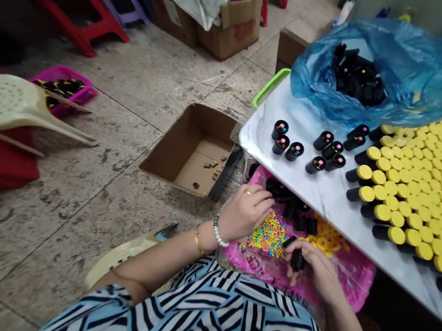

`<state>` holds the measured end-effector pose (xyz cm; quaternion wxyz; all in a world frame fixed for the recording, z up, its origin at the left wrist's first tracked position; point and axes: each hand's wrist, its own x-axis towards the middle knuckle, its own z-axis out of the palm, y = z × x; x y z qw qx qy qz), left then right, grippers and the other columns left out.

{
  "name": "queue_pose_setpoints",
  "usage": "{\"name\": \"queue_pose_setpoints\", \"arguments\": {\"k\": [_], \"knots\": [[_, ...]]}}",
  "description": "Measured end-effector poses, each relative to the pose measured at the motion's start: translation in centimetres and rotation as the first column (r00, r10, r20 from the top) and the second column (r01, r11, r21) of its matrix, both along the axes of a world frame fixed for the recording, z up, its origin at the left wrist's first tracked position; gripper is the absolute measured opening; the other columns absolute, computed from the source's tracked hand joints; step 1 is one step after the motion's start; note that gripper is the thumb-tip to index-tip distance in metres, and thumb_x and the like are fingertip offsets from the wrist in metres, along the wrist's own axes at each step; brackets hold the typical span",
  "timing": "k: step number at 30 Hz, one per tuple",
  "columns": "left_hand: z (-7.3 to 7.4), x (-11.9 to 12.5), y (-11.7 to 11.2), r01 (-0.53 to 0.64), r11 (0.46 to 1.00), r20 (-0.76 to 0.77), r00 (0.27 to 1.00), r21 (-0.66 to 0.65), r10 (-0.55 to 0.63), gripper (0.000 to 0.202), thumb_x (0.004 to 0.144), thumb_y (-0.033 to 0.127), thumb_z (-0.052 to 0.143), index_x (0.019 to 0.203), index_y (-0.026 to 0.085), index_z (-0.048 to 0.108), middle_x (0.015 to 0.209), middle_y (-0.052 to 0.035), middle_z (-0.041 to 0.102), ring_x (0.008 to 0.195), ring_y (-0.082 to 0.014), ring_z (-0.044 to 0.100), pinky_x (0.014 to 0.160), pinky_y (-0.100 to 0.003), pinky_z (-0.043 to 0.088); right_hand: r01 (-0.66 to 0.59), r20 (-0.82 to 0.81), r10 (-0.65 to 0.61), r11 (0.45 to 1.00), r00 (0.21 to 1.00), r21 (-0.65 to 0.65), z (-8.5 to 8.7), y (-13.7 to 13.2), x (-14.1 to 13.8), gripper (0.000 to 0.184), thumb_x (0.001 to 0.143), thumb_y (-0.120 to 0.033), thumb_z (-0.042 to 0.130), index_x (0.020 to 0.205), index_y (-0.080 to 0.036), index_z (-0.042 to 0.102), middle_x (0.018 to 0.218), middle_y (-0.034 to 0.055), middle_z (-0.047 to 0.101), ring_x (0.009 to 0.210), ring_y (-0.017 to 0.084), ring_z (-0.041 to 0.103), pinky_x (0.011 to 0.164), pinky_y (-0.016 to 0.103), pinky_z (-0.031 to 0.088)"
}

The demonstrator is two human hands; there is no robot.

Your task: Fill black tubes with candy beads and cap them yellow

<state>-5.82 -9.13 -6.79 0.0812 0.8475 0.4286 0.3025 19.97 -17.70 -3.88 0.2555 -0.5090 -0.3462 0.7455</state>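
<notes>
- the right hand (311, 267) is closed, its fingers wrapped around a black plastic tube (297, 260), low over a pink plastic bag (352, 278) spread in front of the person's striped blouse (201, 313)
- the left hand (247, 213) is curled, its fingertips down at a cluster of black tubes (290, 207) lying on the bag; i cannot tell whether it grips one
- a gold ring, a gold bangle and a pearl bracelet sit on the left hand and wrist
- between the hands, on the bag, is a heap of tiny multicoloured beads (268, 236), with a small pile of yellow rings (324, 240) just beside it
- the edge of a marble-topped desk (316, 200) runs just beyond the bag
- on the desk, black tubes with yellow caps (416, 205) are packed close together in rows
- nearer the desk's corner, black tubes with coloured dots on top (295, 151) stand in small loose groups
- a blue plastic bag (425, 69) at the far end of the desk holds more black tubes (354, 80)
- on the tile floor (112, 215) left of the desk sits a shallow cardboard box (190, 149) with small brass-coloured pieces (212, 167) inside
</notes>
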Motion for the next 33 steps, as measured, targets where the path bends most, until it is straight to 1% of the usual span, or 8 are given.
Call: {"name": "queue_pose_setpoints", "arguments": {"k": [5, 9, 13, 18, 23, 27, 30, 33], "knots": [[1.2, 0.1, 1.4, 0.006, 0.999, -0.035, 0.999, 0.049, -0.005, 0.026, 0.102, 0.030, 0.058, 0.120, 0.016, 0.071, 0.119, -0.0093, 0.073, 0.110, -0.0258, 0.062, 0.097, -0.043, 0.047, 0.025, 0.122, -0.033, 0.998, 0.992, 0.066, -0.5, -0.8, -0.2, 0.040, 0.100, -0.054, 0.055, 0.120, -0.021, 0.066, 0.083, 0.0032, 0.069, 0.063, 0.016, 0.067, 0.059, 0.029, 0.057], [1.4, 1.3, 1.8, -0.064, 0.997, -0.263, 0.962, 0.044, 0.073, 0.026, 0.101, 0.024, 0.055, 0.117, 0.010, 0.069, 0.106, -0.0143, 0.071, 0.101, -0.0295, 0.061, 0.091, -0.046, 0.047, -0.094, 0.362, 0.011, 0.973, 0.932, 0.213, -0.6, -1.0, 0.6, 0.038, 0.099, -0.051, 0.057, 0.123, -0.023, 0.066, 0.086, 0.0038, 0.070, 0.070, 0.018, 0.067, 0.068, 0.033, 0.056], [1.0, 3.3, 2.3, -0.033, 0.998, -0.424, 0.904, 0.061, 0.056, 0.020, 0.098, 0.014, 0.050, 0.105, 0.007, 0.068, 0.096, -0.0152, 0.066, 0.097, -0.0299, 0.059, 0.093, -0.045, 0.047, -0.400, 0.691, -0.023, 0.801, 0.722, 0.445, -0.2, -0.3, 1.0, 0.016, 0.095, -0.030, 0.058, 0.104, -0.023, 0.070, 0.103, 0.0074, 0.071, 0.098, 0.025, 0.068, 0.089, 0.041, 0.054], [1.5, 3.5, 2.5, -0.045, 0.998, -0.407, 0.912, 0.047, 0.060, 0.019, 0.098, 0.015, 0.050, 0.107, 0.011, 0.067, 0.100, -0.0152, 0.064, 0.096, -0.0296, 0.059, 0.091, -0.046, 0.050, -0.565, 0.787, -0.067, 0.658, 0.614, 0.497, -0.1, 0.6, 1.0, 0.020, 0.094, -0.013, 0.047, 0.099, -0.022, 0.064, 0.100, 0.0082, 0.067, 0.095, 0.025, 0.065, 0.085, 0.041, 0.055], [1.8, 1.1, 0.0, -0.107, 0.994, -0.140, 0.984, 0.023, 0.109, 0.019, 0.096, 0.025, 0.061, 0.111, 0.016, 0.068, 0.129, -0.0183, 0.061, 0.128, -0.0344, 0.054, 0.110, -0.055, 0.047, -0.775, 0.881, -0.256, 0.421, 0.397, 0.471, 0.0, 2.6, -0.9, 0.020, 0.099, -0.019, 0.053, 0.114, -0.018, 0.067, 0.125, 0.0170, 0.065, 0.116, 0.033, 0.057, 0.101, 0.051, 0.052], [-0.1, -0.4, -2.2, -0.250, 0.966, 0.045, 0.966, -0.074, 0.253, 0.042, 0.094, 0.025, 0.064, 0.135, 0.020, 0.060, 0.158, -0.0215, 0.041, 0.149, -0.0399, 0.039, 0.119, -0.064, 0.040, -0.911, 0.923, -0.187, 0.182, 0.336, 0.369, -0.2, 6.3, -4.6, 0.027, 0.105, -0.023, 0.045, 0.125, -0.017, 0.063, 0.131, 0.0166, 0.063, 0.112, 0.029, 0.057, 0.097, 0.043, 0.053], [-1.7, -1.1, -3.5, -0.163, 0.949, 0.157, 0.965, -0.269, 0.211, 0.050, 0.098, 0.023, 0.056, 0.148, 0.022, 0.050, 0.152, -0.0187, 0.050, 0.143, -0.0319, 0.051, 0.117, -0.053, 0.048, -0.967, 0.965, -0.163, 0.115, 0.208, 0.228, -1.1, 9.2, -6.9, 0.028, 0.104, -0.021, 0.044, 0.125, -0.017, 0.062, 0.131, 0.0173, 0.061, 0.108, 0.029, 0.058, 0.090, 0.042, 0.054], [-2.7, -1.5, -4.8, -0.127, 0.930, 0.245, 0.944, -0.346, 0.220, 0.052, 0.101, 0.022, 0.050, 0.152, 0.025, 0.046, 0.144, -0.0149, 0.060, 0.134, -0.0273, 0.061, 0.114, -0.047, 0.052, -0.983, 0.982, -0.118, 0.096, 0.145, 0.157, -1.9, 10.9, -7.9, 0.026, 0.104, -0.019, 0.041, 0.119, -0.017, 0.062, 0.131, 0.0168, 0.059, 0.111, 0.029, 0.059, 0.092, 0.042, 0.053]]}}
